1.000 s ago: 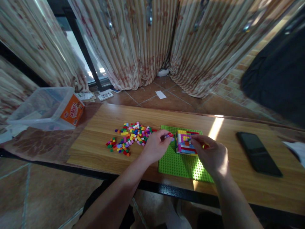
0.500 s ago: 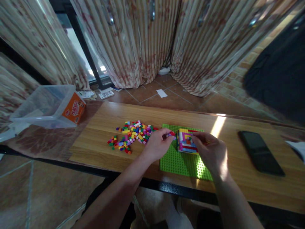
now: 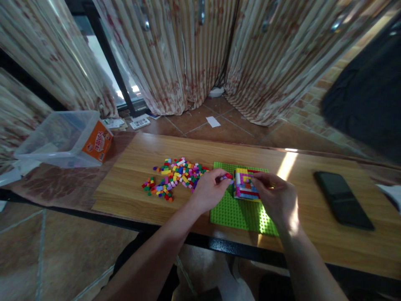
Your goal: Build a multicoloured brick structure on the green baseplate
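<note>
A block of multicoloured toy bricks (image 3: 246,190) stands on the green baseplate (image 3: 232,215). My right hand (image 3: 278,200) is closed at its right side, thumb and fingertips pinched over the top; whether a small brick is between them is hidden. Left of the block, my left hand (image 3: 208,190) is closed on a few small toy bricks (image 3: 226,177), red and purple ones showing at the fingertips. A heap of loose toy bricks (image 3: 178,175) in many colours lies on the wooden table just left of that hand.
A black phone (image 3: 343,200) lies at the table's right. At the far left stands a clear plastic bin (image 3: 62,142) with an orange label. Curtains (image 3: 175,54) hang beyond the table, and a white paper (image 3: 213,121) lies on the floor.
Both hands stay almost where they were, with only tiny finger shifts. The whole view has moved very slightly.
</note>
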Tool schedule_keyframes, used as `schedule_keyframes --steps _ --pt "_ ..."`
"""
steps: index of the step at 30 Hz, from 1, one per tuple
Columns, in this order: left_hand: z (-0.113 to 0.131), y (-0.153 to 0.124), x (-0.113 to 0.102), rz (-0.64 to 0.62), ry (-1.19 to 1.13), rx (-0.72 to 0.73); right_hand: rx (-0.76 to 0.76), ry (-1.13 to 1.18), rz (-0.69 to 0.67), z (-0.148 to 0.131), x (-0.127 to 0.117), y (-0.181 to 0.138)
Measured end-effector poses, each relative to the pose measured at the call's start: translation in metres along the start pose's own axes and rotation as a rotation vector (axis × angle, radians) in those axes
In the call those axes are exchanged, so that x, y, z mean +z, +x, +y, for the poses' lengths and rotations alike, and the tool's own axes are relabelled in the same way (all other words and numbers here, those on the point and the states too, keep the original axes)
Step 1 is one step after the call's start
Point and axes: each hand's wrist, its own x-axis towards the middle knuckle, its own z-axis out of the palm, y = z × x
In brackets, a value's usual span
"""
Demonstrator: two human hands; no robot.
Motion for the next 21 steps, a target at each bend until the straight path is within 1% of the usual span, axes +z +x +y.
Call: schedule_keyframes --steps 5,10,12,13,15,18,21 --pt "0.000 -0.001 0.002 -0.015 0.000 0.015 -0.021 0.010 0.012 -0.002 0.002 0.000" --pt "-0.003 -0.002 0.004 -0.043 -0.040 0.024 -0.045 0.056 0.109 -0.008 0.003 -0.005" --pt "-0.006 -0.002 0.006 -0.055 -0.080 0.013 -0.069 0.092 0.118 -0.011 0.004 -0.009" --pt "-0.007 -0.002 0.006 -0.059 -0.099 0.010 -0.094 0.106 0.097 -0.013 0.004 -0.011" --pt "-0.009 -0.001 0.007 -0.066 -0.133 0.016 -0.163 0.107 0.012 -0.015 0.005 -0.015" --pt "-0.010 0.000 0.007 -0.062 -0.187 0.052 -0.267 0.049 -0.115 -0.017 0.007 -0.019" --pt "-0.006 -0.001 0.007 -0.052 -0.244 0.085 -0.321 0.010 -0.156 -0.016 0.008 -0.019"
